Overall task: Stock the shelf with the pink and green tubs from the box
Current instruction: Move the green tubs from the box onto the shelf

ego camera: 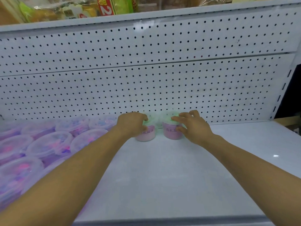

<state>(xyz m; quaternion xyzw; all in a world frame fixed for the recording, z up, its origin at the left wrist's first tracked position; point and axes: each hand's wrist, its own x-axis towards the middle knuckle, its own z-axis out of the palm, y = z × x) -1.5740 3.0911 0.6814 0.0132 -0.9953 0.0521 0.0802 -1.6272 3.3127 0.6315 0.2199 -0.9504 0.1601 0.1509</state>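
1. Evidently both hands were setting stock at the back of the white shelf (162, 168), close to the pegboard (146, 70), probably so later rows could fill in front
2. The left hand (132, 124) curled over the lid of the left tub (147, 134), gripping it from above
3. The right hand (193, 126) held the right tub (171, 132), fingers spread over its green lid and thumb against the pink wall
4. Both tubs stood upright, just beside each other, labels facing out for shoppers
5. Dark Chinese characters ran across each label; blur made them hard to read, possibly 洗衣凝珠
6. Clear lidded tubs (48, 147) filled the shelf's left side
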